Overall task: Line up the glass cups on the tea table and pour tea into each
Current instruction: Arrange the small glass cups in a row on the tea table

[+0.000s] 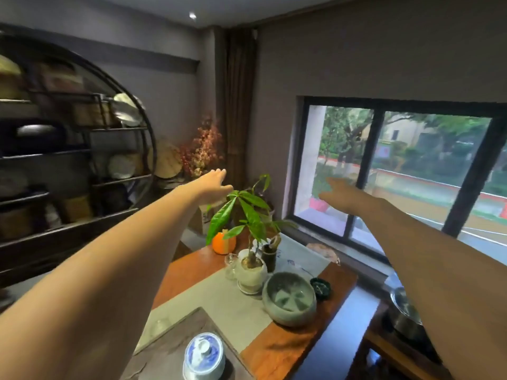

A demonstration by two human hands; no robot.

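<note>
Both my arms stretch straight out in front of me, high above the tea table. My left hand has its fingers straight and holds nothing. My right hand is also flat with fingers extended, empty, in front of the window. A small glass cup stands on the grey table runner beside the plant pot. A blue-and-white lidded tea bowl sits on the dark stone tea tray near the bottom edge. Another small clear cup looks to stand left of the tray, blurred.
A potted green plant, an orange ornament, a grey ceramic basin and a small dark dish stand on the table. A metal pot sits on a low side stand at right. A round shelf fills the left.
</note>
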